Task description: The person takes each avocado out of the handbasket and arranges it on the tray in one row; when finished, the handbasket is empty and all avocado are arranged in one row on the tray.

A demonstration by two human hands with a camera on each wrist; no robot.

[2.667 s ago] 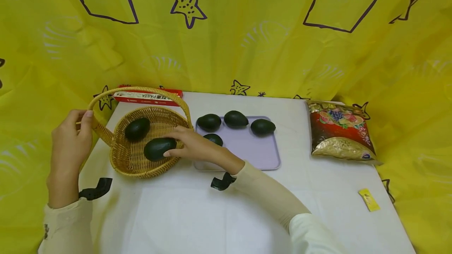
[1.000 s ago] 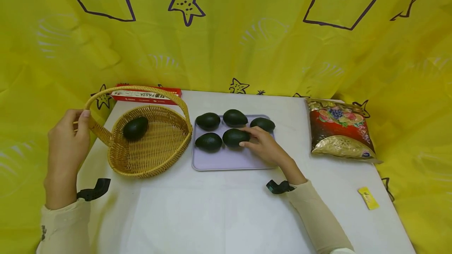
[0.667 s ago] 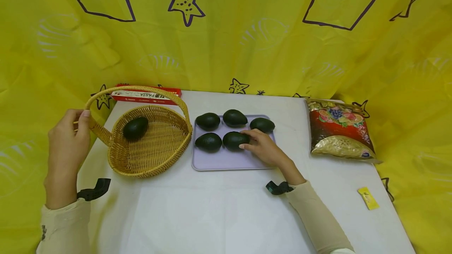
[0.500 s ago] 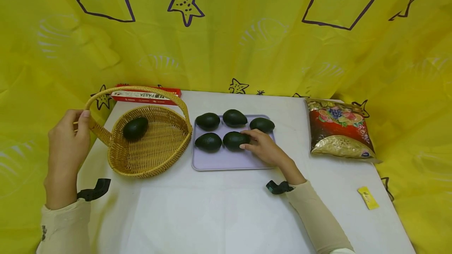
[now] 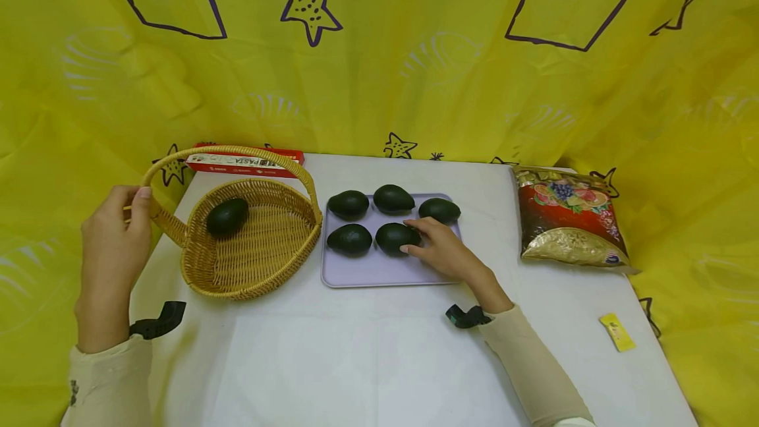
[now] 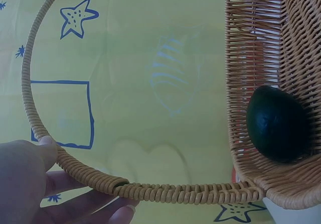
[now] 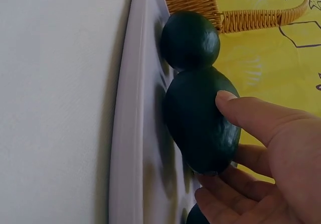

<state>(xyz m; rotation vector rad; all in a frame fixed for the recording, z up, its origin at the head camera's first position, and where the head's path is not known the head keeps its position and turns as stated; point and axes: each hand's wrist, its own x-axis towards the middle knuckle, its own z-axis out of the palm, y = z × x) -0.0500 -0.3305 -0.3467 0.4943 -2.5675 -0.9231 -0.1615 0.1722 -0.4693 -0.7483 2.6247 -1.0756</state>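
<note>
On the left stands a wicker basket (image 5: 252,282) with one dark green avocado (image 5: 227,217) inside. My left hand (image 5: 117,236) grips the basket's arched handle (image 6: 165,193) between thumb and fingers. To the basket's right, several avocados lie in two rows on a lilac tray (image 5: 356,277). My right hand (image 5: 441,249) holds the front-row avocado (image 7: 200,118) on the tray, thumb on one side and fingers on the other. Its neighbour (image 5: 350,240) lies just to the left. Part of the back right avocado (image 5: 440,210) is hidden by the right hand.
A red pasta box (image 5: 246,165) lies behind the basket. At the right stands a shiny red and gold bag (image 5: 572,219), with a small yellow packet (image 5: 618,332) nearer me. A yellow patterned cloth (image 5: 379,71) hangs behind the white table (image 5: 308,361).
My right hand has moved right from the basket to the tray, carrying an avocado that now sits in the tray's front row. The left hand keeps its hold on the handle.
</note>
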